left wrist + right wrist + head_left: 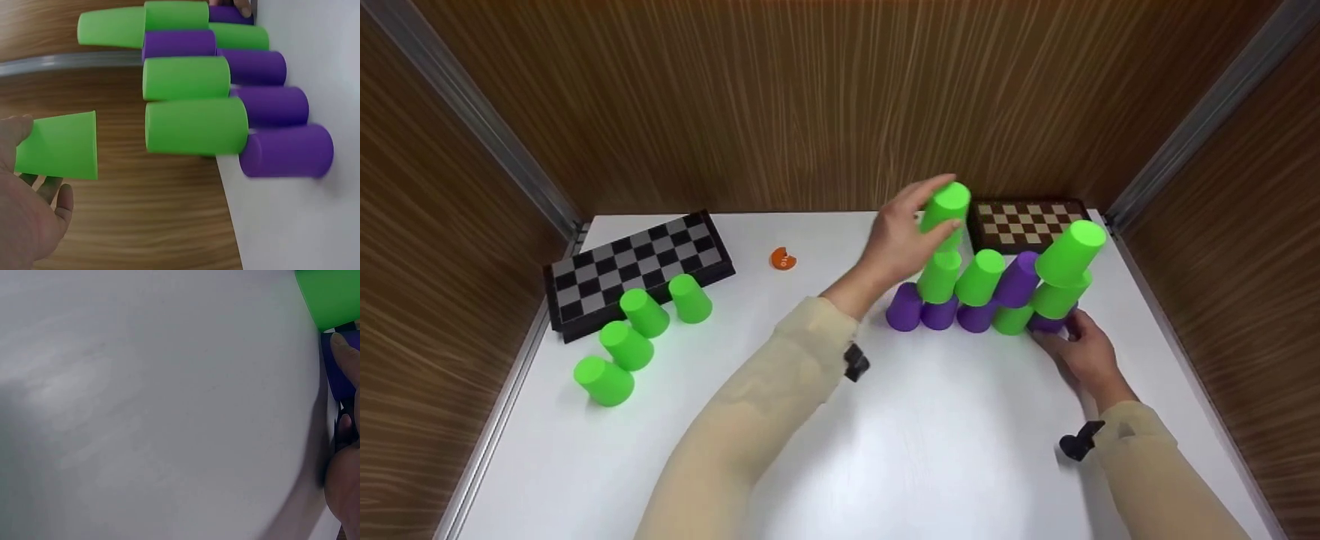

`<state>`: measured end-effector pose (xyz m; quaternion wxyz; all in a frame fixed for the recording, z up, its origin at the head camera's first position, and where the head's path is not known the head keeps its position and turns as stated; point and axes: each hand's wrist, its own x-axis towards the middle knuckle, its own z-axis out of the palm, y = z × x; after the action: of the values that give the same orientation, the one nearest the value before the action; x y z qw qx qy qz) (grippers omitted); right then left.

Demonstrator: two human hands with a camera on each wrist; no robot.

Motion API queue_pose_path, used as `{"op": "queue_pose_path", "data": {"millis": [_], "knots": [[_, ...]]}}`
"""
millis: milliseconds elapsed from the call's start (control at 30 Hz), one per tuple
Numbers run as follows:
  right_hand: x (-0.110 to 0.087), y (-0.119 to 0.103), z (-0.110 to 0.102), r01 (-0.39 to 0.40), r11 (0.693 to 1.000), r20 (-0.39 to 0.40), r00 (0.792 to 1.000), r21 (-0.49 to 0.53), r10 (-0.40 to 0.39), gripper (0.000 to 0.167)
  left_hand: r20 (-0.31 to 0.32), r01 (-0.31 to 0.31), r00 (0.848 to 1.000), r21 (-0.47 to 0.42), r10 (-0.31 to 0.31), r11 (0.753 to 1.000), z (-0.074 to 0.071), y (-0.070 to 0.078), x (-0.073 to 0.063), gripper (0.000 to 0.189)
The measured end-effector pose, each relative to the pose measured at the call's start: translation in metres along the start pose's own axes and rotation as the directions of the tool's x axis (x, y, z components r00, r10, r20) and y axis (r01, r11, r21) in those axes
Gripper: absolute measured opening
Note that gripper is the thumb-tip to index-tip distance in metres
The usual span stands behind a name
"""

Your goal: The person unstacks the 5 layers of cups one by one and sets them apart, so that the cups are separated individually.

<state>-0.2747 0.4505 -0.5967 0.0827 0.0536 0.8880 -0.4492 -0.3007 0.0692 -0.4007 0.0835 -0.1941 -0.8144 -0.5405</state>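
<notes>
My left hand (900,232) grips an upside-down green cup (943,214) between thumb and fingers, over the left end of a cup stack. In the left wrist view a gap shows between this held cup (64,146) and the green cup (194,126) under it. The stack's bottom row is mostly purple cups (904,307) with one green cup (1011,321). A second row of green and one purple cup (1017,279) stands on it, and a single green cup (1071,253) tops the right end. Down there my right hand (1086,352) holds the end purple cup (333,374) at its sides.
Several green cups (628,345) stand upside down at left, beside a black-and-grey checkered board (637,259). An orange piece (783,259) lies at the back middle. Behind the stack is a brown checkered board (1027,223). Wood-grain walls (750,105) enclose the white table (885,450).
</notes>
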Motion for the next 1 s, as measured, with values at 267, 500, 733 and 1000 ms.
{"op": "queue_pose_path", "data": {"millis": [267, 500, 733, 1000], "knots": [[-0.003, 0.000, -0.008, 0.004, 1.000, -0.008, 1.000, -0.001, -0.004, 0.095, -0.165, 0.020, 0.986, 0.031, -0.015, 0.999, -0.053, -0.020, -0.029, 0.059], [-0.004, 0.001, -0.009, -0.003, 1.000, -0.001, 1.000, -0.002, 0.003, 0.098, -0.256, 0.057, 0.966, 0.059, -0.040, 0.997, -0.096, -0.050, -0.066, 0.060], [-0.004, 0.004, -0.004, 0.003, 1.000, 0.012, 1.000, 0.013, -0.003, 0.098, -0.371, 0.169, 0.918, 0.057, -0.137, 0.984, -0.134, -0.094, -0.124, 0.060], [-0.001, -0.001, -0.001, 0.020, 1.000, 0.007, 1.000, 0.014, -0.020, 0.096, -0.477, 0.337, 0.831, 0.023, -0.286, 0.941, -0.168, -0.136, -0.184, 0.061]]}}
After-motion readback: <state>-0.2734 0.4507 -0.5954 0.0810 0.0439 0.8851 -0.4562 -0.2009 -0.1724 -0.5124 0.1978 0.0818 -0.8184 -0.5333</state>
